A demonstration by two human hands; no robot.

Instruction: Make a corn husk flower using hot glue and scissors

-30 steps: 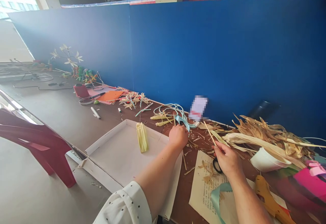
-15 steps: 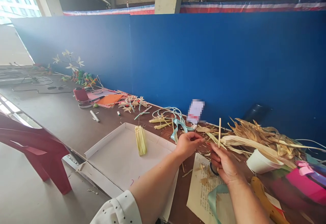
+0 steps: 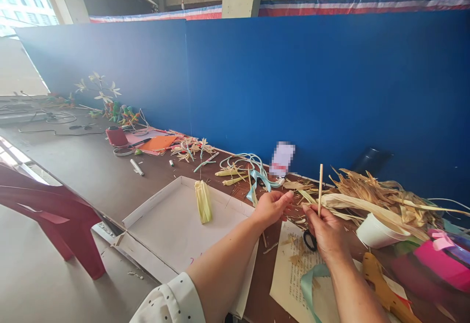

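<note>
My right hand [image 3: 328,235] is closed round a thin pale wooden stick [image 3: 320,183], which stands upright from the fingers. To its left, my left hand [image 3: 270,208] is closed, thumb against the fingers; whatever lies in them is too small to make out. A small gap separates the two hands above the table. Below them lies a printed sheet [image 3: 286,284] with husk scraps and a light-blue ribbon [image 3: 307,288] on it. A black scissor handle [image 3: 310,241] shows beside my right hand. One pale green corn husk bundle [image 3: 203,203] rests in the white box lid [image 3: 157,230].
Dried corn husks [image 3: 370,191] pile up at the right, near a white cup [image 3: 382,232] and a yellow glue gun [image 3: 384,288]. Light-blue cords [image 3: 253,161] lie behind my left hand. A blue partition [image 3: 293,78] borders the table; a red chair [image 3: 69,220] stands left.
My hands have moved slightly further apart. The stick has shifted a little to the right with my right hand, and more of the scissor handle shows.
</note>
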